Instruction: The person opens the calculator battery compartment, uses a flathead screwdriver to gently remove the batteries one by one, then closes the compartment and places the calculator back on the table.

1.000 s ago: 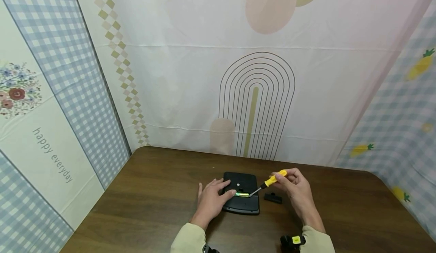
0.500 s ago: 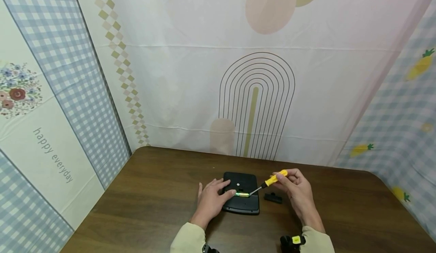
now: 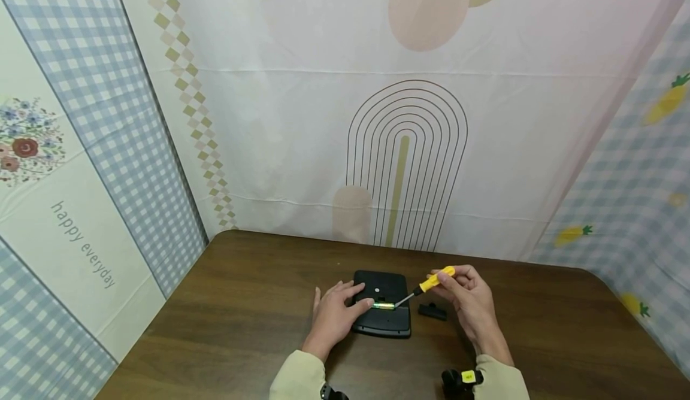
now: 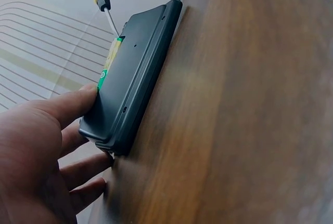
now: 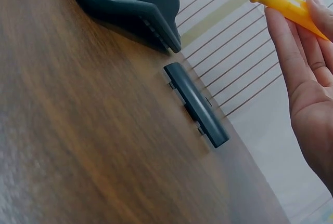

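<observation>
A black device (image 3: 381, 323), shaped like a desk calculator, lies back side up on the table. In its open slot sits a green battery (image 3: 384, 306). My left hand (image 3: 335, 316) rests on the device's left side, its thumb (image 4: 83, 103) pressing at the battery's left end. Between thumb and fingers, my right hand (image 3: 474, 304) pinches the yellow handle of a screwdriver (image 3: 438, 280). The screwdriver slants down to the left, its metal tip right at the battery's right end. In the right wrist view that tip is out of frame.
A small black battery cover (image 5: 196, 105) lies on the brown wooden table (image 3: 259, 292), just right of the device. Behind the table's far edge hangs a patterned white cloth (image 3: 291, 148), with checked cloth at both sides.
Across the frames, both hands, the device and the cover stay in place. The screwdriver tip shifts very slightly at the battery's right end.
</observation>
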`<action>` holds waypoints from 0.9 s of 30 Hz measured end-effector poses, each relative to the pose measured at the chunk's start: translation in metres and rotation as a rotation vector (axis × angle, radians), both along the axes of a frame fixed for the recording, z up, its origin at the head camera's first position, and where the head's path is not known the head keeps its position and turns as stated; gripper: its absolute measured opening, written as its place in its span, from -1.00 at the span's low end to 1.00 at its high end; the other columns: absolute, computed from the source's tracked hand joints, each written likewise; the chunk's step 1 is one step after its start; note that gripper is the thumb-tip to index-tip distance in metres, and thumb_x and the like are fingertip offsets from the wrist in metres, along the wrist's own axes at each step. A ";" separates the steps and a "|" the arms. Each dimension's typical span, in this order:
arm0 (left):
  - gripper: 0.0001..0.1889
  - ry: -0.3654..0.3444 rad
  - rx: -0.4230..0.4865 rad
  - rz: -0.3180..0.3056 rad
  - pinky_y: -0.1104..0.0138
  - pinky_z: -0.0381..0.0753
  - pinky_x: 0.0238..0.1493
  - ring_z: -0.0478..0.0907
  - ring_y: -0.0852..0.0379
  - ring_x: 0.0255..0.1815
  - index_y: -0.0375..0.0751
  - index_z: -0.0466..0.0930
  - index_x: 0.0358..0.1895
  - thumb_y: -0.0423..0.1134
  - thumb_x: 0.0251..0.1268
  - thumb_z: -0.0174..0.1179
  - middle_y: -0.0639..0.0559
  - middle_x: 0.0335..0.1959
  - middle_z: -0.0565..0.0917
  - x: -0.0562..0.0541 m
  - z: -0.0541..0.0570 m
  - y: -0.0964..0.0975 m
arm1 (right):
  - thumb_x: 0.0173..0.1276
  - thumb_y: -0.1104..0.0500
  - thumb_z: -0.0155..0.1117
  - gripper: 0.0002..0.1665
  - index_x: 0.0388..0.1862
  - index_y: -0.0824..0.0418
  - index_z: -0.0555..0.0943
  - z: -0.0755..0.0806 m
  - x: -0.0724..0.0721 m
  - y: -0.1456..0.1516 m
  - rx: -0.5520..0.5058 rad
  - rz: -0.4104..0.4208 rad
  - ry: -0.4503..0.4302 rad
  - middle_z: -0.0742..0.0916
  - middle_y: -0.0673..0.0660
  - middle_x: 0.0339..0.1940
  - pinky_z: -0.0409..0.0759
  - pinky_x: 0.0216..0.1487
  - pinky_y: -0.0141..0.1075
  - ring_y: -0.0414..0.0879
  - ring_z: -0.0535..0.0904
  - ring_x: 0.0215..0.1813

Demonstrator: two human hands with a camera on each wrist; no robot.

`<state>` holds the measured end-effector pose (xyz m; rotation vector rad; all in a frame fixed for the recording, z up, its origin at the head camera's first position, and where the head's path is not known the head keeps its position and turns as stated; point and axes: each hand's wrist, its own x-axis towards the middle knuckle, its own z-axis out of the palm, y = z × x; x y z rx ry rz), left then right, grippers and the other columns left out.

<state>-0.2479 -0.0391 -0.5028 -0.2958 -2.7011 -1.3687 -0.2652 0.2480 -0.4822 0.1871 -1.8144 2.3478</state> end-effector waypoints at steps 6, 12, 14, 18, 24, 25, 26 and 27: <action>-0.46 -0.004 0.002 0.003 -0.42 -0.28 0.55 0.35 -0.26 0.56 -0.11 0.70 0.35 0.08 0.44 0.38 -0.20 0.41 0.60 0.000 0.000 0.000 | 0.56 0.40 0.30 -0.76 0.07 0.37 0.45 0.002 -0.001 0.001 -0.033 0.013 0.036 0.84 0.12 -0.05 0.74 0.03 -0.19 -0.04 0.83 -0.01; -0.47 -0.005 0.004 0.014 -0.43 -0.27 0.55 0.37 -0.25 0.55 -0.10 0.72 0.33 0.08 0.41 0.40 -0.20 0.40 0.61 0.000 0.001 0.000 | 0.56 0.39 0.30 -0.74 0.09 0.37 0.45 0.003 -0.002 0.002 -0.046 0.019 0.026 0.84 0.14 -0.05 0.74 0.05 -0.17 -0.03 0.82 0.00; -0.46 -0.009 0.007 0.020 -0.42 -0.27 0.56 0.37 -0.25 0.55 -0.10 0.72 0.33 0.08 0.40 0.41 -0.19 0.39 0.62 0.000 0.002 0.000 | 0.55 0.39 0.31 -0.72 0.10 0.39 0.43 0.003 -0.002 0.002 -0.042 0.013 0.015 0.84 0.12 -0.06 0.74 0.05 -0.17 -0.04 0.82 0.00; -0.46 -0.004 0.010 0.024 -0.43 -0.26 0.55 0.39 -0.26 0.54 -0.11 0.73 0.31 0.08 0.38 0.43 -0.19 0.38 0.63 0.000 0.001 0.001 | 0.55 0.37 0.32 -0.66 0.14 0.44 0.39 0.002 -0.002 0.003 -0.031 0.001 -0.010 0.84 0.10 -0.06 0.74 0.05 -0.18 -0.06 0.82 0.00; -0.46 -0.002 0.010 0.026 -0.43 -0.25 0.55 0.39 -0.25 0.54 -0.10 0.73 0.31 0.09 0.38 0.43 -0.19 0.37 0.63 0.000 0.000 0.001 | 0.55 0.36 0.32 -0.64 0.15 0.44 0.38 0.003 0.001 0.005 -0.036 -0.014 -0.039 0.83 0.11 -0.05 0.74 0.06 -0.18 -0.07 0.82 0.00; -0.46 -0.001 0.011 0.026 -0.43 -0.25 0.55 0.39 -0.25 0.54 -0.10 0.73 0.31 0.09 0.38 0.43 -0.19 0.37 0.63 0.000 0.000 0.001 | 0.55 0.36 0.33 -0.65 0.14 0.43 0.39 0.003 0.001 0.005 -0.044 -0.020 -0.042 0.83 0.12 -0.05 0.74 0.06 -0.18 -0.07 0.82 0.00; -0.46 -0.001 0.011 0.026 -0.43 -0.25 0.55 0.39 -0.25 0.54 -0.10 0.73 0.31 0.09 0.38 0.43 -0.19 0.37 0.63 0.000 0.000 0.001 | 0.55 0.36 0.34 -0.66 0.13 0.41 0.41 0.004 0.002 0.006 -0.056 -0.026 -0.044 0.84 0.12 -0.05 0.74 0.06 -0.18 -0.07 0.82 0.00; -0.46 0.000 0.012 0.026 -0.43 -0.25 0.55 0.39 -0.26 0.54 -0.11 0.73 0.31 0.09 0.38 0.43 -0.19 0.37 0.63 0.000 0.000 0.001 | 0.54 0.35 0.34 -0.68 0.11 0.39 0.42 0.004 0.002 0.007 -0.070 -0.034 -0.044 0.84 0.13 -0.05 0.74 0.06 -0.19 -0.07 0.82 0.00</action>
